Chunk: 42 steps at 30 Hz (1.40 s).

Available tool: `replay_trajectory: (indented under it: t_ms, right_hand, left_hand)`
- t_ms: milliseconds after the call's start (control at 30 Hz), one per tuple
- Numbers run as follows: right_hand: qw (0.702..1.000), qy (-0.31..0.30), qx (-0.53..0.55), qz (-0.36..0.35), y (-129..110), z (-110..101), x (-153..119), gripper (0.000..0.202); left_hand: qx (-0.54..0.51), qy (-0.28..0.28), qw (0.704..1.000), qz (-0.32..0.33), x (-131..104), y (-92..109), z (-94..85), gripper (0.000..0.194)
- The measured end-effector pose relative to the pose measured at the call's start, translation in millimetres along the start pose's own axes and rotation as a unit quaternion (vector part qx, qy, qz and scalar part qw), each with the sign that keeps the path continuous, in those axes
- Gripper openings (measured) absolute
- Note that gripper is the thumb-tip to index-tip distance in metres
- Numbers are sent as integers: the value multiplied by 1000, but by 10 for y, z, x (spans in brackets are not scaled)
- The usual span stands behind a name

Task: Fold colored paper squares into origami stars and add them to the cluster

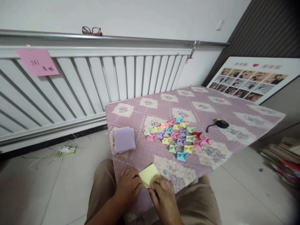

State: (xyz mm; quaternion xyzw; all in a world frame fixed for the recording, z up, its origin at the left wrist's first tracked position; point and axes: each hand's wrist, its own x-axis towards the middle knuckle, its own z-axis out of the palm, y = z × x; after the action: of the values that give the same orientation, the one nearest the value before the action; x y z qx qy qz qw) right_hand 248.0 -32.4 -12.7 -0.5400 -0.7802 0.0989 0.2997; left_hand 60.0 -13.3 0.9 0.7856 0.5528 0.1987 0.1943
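A sheet of pale yellow paper (150, 175) lies at the near edge of the table, turned at a slant. My left hand (128, 184) has its fingers curled over the sheet's left corner. At the lower right edge, my right hand (162, 191) pinches the same sheet, its thumb and fingers close together. Whether the paper is folded under the fingers is hidden. Beyond it, several small folded paper boats (180, 142) in many colours sit in slanting rows. A stack of square paper (124, 139) with lilac on top lies to the left.
A floral tablecloth (140, 118) covers the table. A black corded object (221, 123) lies right of the boats. Behind stands a white radiator (122, 75) with a pink note (37, 62); glasses (92, 31) rest on the pipe above. A power strip (67, 151) is on the floor.
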Motion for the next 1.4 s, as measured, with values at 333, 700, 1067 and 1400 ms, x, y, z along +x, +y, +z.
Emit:
replay_trajectory:
  t_ms: [333,700,1067,1400]
  right_hand:
    - [995,17,-79,56,-17,32,123,17]
    - [991,17,-112,69,-2,69,171,14]
    - [989,41,-87,-113,-108,18,30,30]
    - [987,-29,-117,-106,-58,166,-92,46]
  left_hand:
    - [-2,32,996,-79,89,54,-28,8]
    - [55,34,994,-89,153,73,0,12]
    - [81,38,992,-85,141,77,17,10]
    - [66,25,994,-83,126,47,-25,10]
